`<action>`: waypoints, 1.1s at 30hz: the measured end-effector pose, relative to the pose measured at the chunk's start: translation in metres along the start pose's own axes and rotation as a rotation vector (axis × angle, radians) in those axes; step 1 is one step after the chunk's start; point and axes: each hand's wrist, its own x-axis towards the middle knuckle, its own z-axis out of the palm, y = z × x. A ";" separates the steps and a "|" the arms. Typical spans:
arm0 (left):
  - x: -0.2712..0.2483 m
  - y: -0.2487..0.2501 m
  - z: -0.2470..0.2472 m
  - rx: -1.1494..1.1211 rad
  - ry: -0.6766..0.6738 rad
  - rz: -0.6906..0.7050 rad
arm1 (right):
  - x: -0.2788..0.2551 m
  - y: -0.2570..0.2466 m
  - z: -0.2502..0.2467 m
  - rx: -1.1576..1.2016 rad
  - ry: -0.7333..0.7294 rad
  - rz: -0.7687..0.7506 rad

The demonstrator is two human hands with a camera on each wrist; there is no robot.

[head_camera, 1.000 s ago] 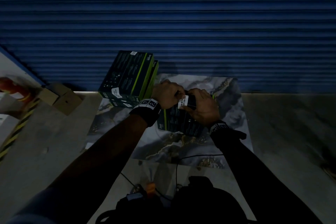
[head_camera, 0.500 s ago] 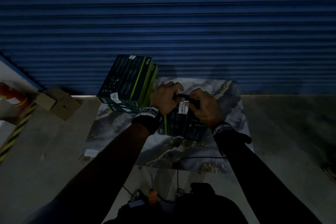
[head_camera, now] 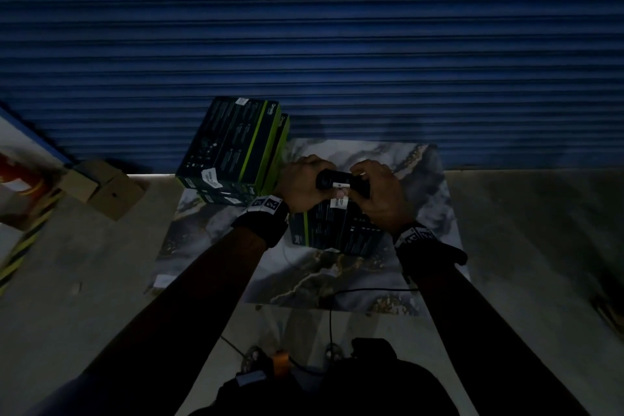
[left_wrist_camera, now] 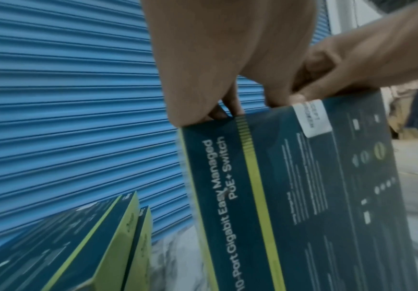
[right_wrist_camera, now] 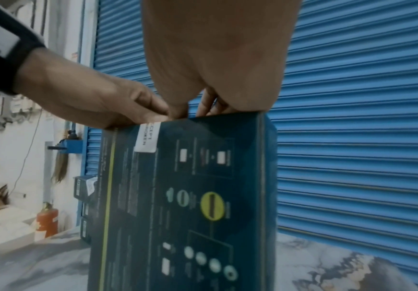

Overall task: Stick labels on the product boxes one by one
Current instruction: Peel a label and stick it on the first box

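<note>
Box (head_camera: 337, 230) stood upright on its lower edge on the marbled desk (head_camera: 422, 179), both hands clamped on its top edge. The left hand (head_camera: 300, 184) curled its fingers over the left end; the right hand (head_camera: 378, 194) pinched the rim just beside it. Directly under both hands, the white label (right_wrist_camera: 145, 138) lay folded over the top edge and ran down the printed face. Its lower end looked only lightly stuck, so it could lift or crease if the fingers slid off without pressing it flat. Held only at the top, the box could also tip or skid on the smooth desk toward the stack of boxes (head_camera: 233, 145) left of the left hand.
</note>
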 end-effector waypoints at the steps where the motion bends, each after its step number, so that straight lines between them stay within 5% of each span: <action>1: 0.001 0.001 0.000 0.011 0.007 -0.008 | 0.000 0.000 0.001 -0.017 0.012 0.001; 9: 0.005 0.013 0.006 0.010 0.141 -0.110 | -0.002 -0.007 0.005 0.001 0.157 -0.001; 19: -0.004 -0.001 -0.002 -0.027 -0.057 0.001 | -0.005 -0.009 0.001 0.030 0.051 0.022; 26: 0.001 0.007 0.004 0.000 0.083 -0.051 | 0.002 -0.011 0.014 0.023 0.165 0.071; 33: -0.012 -0.001 0.009 0.086 0.040 0.056 | 0.002 -0.012 0.010 0.025 0.142 0.017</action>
